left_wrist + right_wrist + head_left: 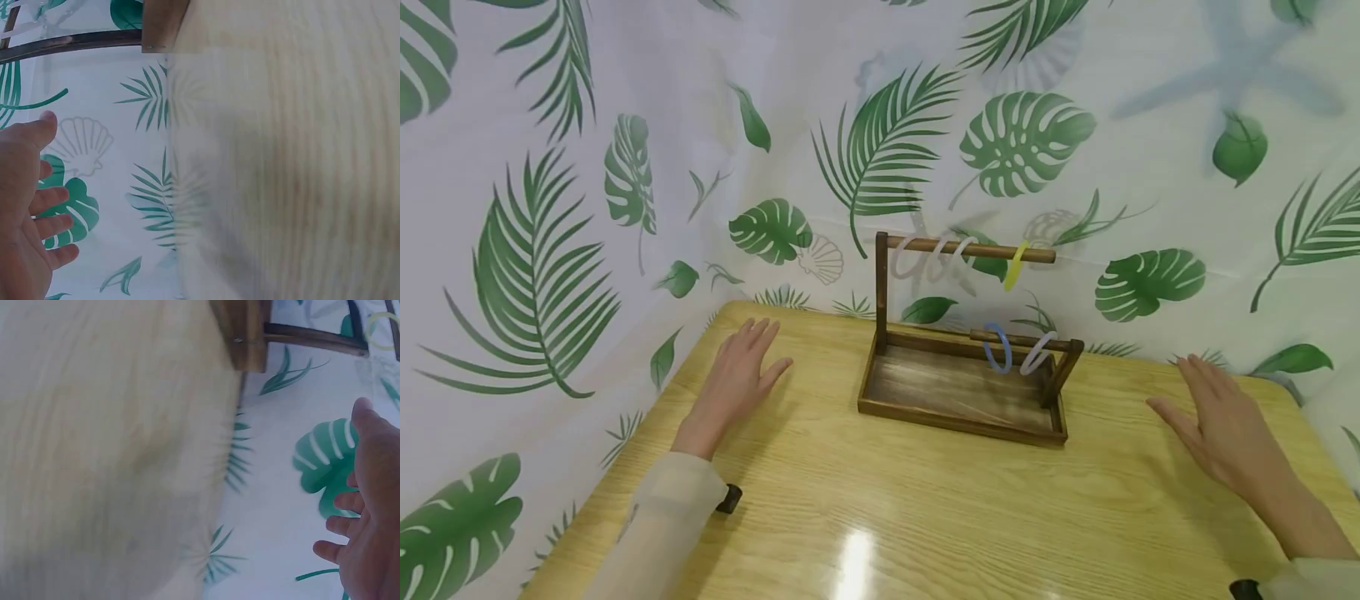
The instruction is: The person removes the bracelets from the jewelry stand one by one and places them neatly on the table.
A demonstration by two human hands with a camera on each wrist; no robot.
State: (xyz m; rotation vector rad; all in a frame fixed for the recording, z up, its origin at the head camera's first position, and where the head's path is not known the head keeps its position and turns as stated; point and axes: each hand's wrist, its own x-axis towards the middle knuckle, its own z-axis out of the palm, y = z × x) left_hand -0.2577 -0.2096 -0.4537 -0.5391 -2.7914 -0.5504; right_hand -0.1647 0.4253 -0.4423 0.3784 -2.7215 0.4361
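A dark wooden rack [962,425] with a tray base stands near the back of the table. On its upper bar hang several pale translucent rings [936,258] toward the left and a yellow ring [1014,266] toward the right. The lower bar carries a blue ring [997,348] and a pale lilac ring [1038,353]. My left hand [737,379] is held over the table left of the rack, fingers straight and thumb apart. To the rack's right, my right hand [1228,429] is likewise extended, palm facing inward. Both hands hold nothing and stand apart from the rack.
The light wood table [820,500] has rounded back corners. Behind it and along the left side hangs a white curtain [685,50] printed with green leaves and shells. A dark strap piece [729,498] sits at the left cuff.
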